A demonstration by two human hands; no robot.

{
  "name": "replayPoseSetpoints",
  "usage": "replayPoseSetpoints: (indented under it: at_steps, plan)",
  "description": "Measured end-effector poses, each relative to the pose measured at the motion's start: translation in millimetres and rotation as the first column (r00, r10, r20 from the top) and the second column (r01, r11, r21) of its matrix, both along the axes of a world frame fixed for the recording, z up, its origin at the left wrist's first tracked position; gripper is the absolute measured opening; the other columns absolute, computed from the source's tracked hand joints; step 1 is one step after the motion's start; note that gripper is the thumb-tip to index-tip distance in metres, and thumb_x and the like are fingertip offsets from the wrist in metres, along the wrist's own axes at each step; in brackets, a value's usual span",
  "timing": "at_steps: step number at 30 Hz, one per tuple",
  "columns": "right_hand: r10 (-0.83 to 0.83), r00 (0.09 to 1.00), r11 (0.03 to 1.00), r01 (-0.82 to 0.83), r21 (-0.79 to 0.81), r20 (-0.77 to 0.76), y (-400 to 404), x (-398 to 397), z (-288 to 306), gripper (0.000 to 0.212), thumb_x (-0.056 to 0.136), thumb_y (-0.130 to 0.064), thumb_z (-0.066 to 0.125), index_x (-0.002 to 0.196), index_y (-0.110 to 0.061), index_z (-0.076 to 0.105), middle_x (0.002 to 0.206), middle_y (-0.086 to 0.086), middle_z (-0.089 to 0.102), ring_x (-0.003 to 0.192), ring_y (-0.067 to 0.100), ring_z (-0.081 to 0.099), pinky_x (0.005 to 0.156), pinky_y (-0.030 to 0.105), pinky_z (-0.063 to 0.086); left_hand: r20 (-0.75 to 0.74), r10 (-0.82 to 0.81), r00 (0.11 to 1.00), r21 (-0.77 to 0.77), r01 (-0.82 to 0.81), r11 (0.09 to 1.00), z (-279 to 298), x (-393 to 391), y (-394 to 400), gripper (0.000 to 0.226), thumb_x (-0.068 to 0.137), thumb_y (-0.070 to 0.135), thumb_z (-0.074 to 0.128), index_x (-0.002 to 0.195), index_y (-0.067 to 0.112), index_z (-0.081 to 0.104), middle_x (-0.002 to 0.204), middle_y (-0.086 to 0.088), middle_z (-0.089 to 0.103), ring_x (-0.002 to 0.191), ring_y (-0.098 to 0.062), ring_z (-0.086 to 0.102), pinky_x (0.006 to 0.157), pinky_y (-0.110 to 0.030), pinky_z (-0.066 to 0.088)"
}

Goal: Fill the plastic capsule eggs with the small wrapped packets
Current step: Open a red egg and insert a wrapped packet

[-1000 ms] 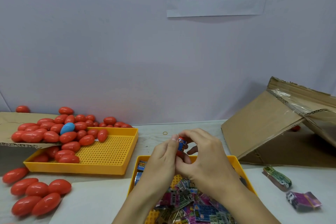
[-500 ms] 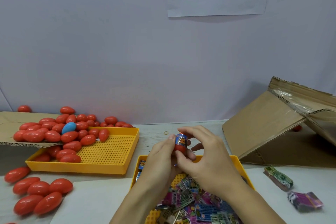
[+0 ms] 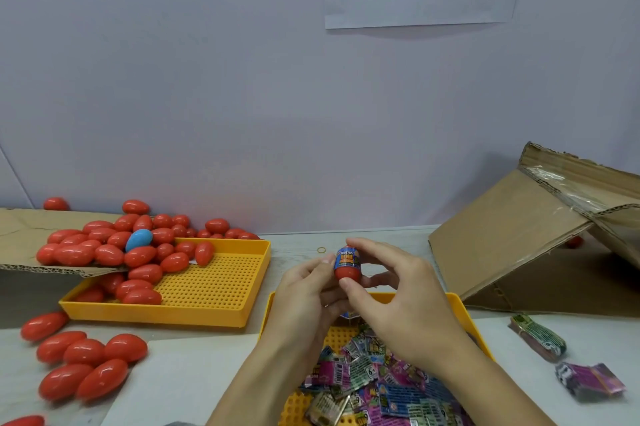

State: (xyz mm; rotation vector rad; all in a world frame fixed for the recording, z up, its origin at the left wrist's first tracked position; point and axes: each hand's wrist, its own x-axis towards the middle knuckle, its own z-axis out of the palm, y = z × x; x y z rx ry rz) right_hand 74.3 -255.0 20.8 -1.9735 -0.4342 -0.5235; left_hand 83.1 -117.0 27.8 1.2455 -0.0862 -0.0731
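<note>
Now packet-stuffed egg half (image 3: pixel 347 271), both hands' grip

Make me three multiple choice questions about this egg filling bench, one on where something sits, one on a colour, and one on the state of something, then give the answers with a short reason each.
1. Where does the pile of wrapped packets lie?
A. In the near yellow tray
B. Inside the cardboard box
C. On the wall sheet

2. What colour is the one odd egg among the red eggs?
A. Green
B. Blue
C. White

3. What state is the egg half between the hands in?
A. Closed and empty
B. Lying on the table
C. Open, with a packet sticking out of its top

Answers: A, the packets sit within the near tray's yellow rim; B, one blue egg lies in the red pile; C, the left hand and right hand hold it with printed wrap above the red shell.
</note>
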Motion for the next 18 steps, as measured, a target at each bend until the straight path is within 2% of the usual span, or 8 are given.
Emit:
replayPoseSetpoints:
  at_steps: [2,6,9,11,15,18]
  plan:
    - [0.014,1.0,1.0,-0.014,0.01,-0.008,-0.2,-0.1,-0.5,0.046,0.087,-0.02,0.075,0.13,-0.029,0.062,0.114,-0.024,0.065,0.111,-0.008,0.058,0.079,0.007,0.049,-0.005,0.001,1.0,0.0,-0.001,1.0,-0.3,0.2,0.0,0.031,0.103,0.019,0.046,0.1,0.0,0.071,0.085,-0.024,0.073,0.09,-0.038,0.072,0.071,-0.036,0.06]
    - [0.023,1.0,1.0,-0.022,0.019,-0.018,-1.1,-0.4,0.3,0.045,0.086,-0.019,0.075,0.129,-0.03,0.063,0.112,-0.023,0.066,0.11,-0.008,0.059,0.078,0.007,0.049,-0.012,-0.025,1.0,-0.038,0.025,0.999,0.9,-0.6,0.8,0.034,0.1,0.024,0.052,0.093,0.003,0.077,0.092,-0.027,0.073,0.08,-0.03,0.073,0.065,-0.032,0.06]
    - [0.017,1.0,1.0,-0.017,0.011,-0.002,-1.1,-1.7,1.8,0.045,0.086,-0.019,0.076,0.122,-0.041,0.062,0.109,-0.027,0.066,0.109,-0.006,0.06,0.081,0.011,0.051,0.012,-0.094,0.995,-0.068,0.095,0.993,3.9,-2.8,1.8,0.03,0.094,0.028,0.062,0.1,0.003,0.077,0.103,-0.023,0.073,0.089,-0.033,0.074,0.069,-0.034,0.06]
    - [0.012,1.0,1.0,-0.012,0.017,0.003,-1.3,-2.9,3.2,0.046,0.085,-0.021,0.076,0.118,-0.048,0.059,0.112,-0.031,0.064,0.109,-0.003,0.061,0.084,0.016,0.053,0.02,-0.117,0.993,-0.091,0.118,0.989,3.8,-2.5,2.6,0.03,0.088,0.027,0.066,0.098,0.001,0.077,0.099,-0.017,0.075,0.093,-0.035,0.073,0.07,-0.035,0.06]
    - [0.02,1.0,0.999,-0.021,0.035,0.018,-0.8,-3.4,5.5,0.043,0.084,-0.022,0.078,0.116,-0.045,0.063,0.113,-0.029,0.064,0.111,0.0,0.06,0.086,0.022,0.054,-0.013,-0.176,0.984,-0.224,0.169,0.96,4.6,-3.3,5.4,0.032,0.091,0.023,0.057,0.088,-0.001,0.078,0.086,-0.019,0.07,0.079,-0.026,0.071,0.068,-0.033,0.059]
    - [0.038,0.998,0.999,-0.039,0.034,0.046,0.4,-4.2,7.0,0.039,0.083,-0.022,0.077,0.116,-0.039,0.066,0.112,-0.025,0.064,0.113,0.003,0.059,0.086,0.022,0.052,-0.049,-0.248,0.967,-0.361,0.214,0.908,5.3,-4.1,7.7,0.034,0.092,0.017,0.053,0.097,-0.01,0.073,0.088,-0.026,0.067,0.077,-0.03,0.069,0.068,-0.036,0.06]
